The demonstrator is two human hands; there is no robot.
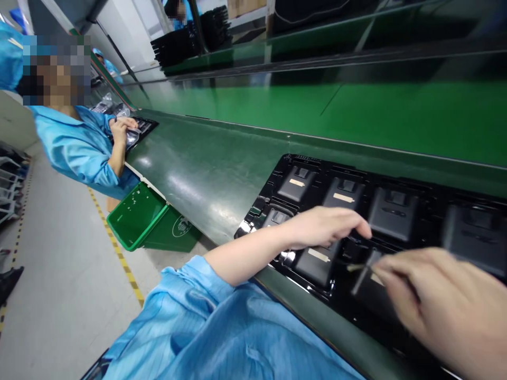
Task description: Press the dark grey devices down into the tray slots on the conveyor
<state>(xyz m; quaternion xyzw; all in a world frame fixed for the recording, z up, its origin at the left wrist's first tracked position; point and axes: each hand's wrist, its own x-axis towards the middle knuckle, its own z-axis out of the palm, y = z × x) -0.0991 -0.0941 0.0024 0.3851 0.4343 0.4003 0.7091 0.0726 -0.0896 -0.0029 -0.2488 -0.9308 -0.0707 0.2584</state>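
Note:
A glossy black tray (pixel 257 211) in front of me holds several dark flat rectangular cases (pixel 393 214) in its pockets. Some cases, such as the upper left one (pixel 297 182), bear a small cream strip; others show none. My left hand (pixel 328 224) reaches over the tray, palm down, fingers loosely bent and apart, the index tip pointing down near the cases; its other fingers are partly hidden. Closer to me, my right hand (pixel 439 295) is closed in a pinch, blurred by motion. From its fingertips juts a thin pale strip (pixel 354 267), above a lower-row case.
The green worktop (pixel 198 163) runs off to the left, where a co-worker in blue (pixel 79 142) handles clear plastic over another black tray (pixel 148 126). A green bin (pixel 174 232) stands below the edge. Stacked black trays (pixel 190 39) sit at the back.

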